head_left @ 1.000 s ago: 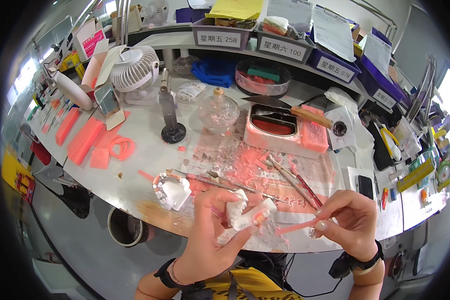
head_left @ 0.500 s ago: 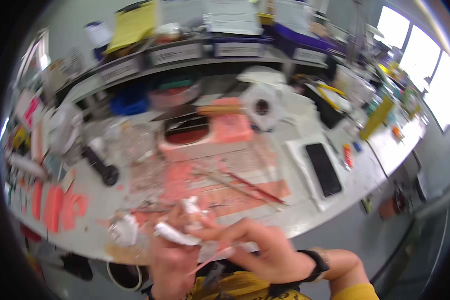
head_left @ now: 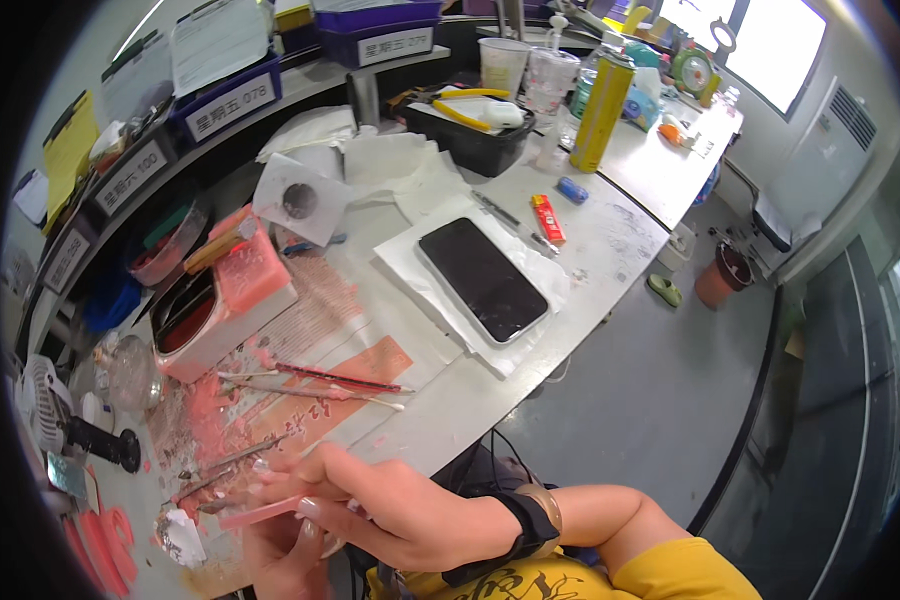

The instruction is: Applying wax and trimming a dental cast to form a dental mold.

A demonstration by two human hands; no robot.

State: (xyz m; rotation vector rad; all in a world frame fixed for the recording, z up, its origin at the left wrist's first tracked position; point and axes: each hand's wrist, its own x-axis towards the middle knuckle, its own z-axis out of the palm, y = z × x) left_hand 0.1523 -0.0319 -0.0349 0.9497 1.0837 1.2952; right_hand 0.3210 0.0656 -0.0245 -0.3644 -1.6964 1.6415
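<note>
My right hand [head_left: 370,505] is closed, its thumb and fingers pinching a thin strip of pink wax [head_left: 260,513] over the table's near edge. Below and behind it, my left hand [head_left: 282,565] has its fingers curled. What the left hand holds is mostly covered by the right hand. Just left of the hands lies a crumpled white piece [head_left: 180,538]. A thin metal tool [head_left: 235,455] rests on the stained paper beyond my fingers. Farther off, a red-and-black stick [head_left: 340,378] lies near a cotton swab [head_left: 375,400].
A pink-smeared heater box [head_left: 235,320] stands behind the paper, beside a tissue roll [head_left: 325,210]. Right of these, a black phone [head_left: 482,280] lies on white tissue. A red lighter [head_left: 548,220] and yellow spray can [head_left: 603,110] stand farther right. Pink wax pieces [head_left: 100,550] and a small fan [head_left: 55,405] are left.
The view has swung to the right, so the table things sit farther left. The white piece seen between my hands is now hidden, and the right hand lies over the left.
</note>
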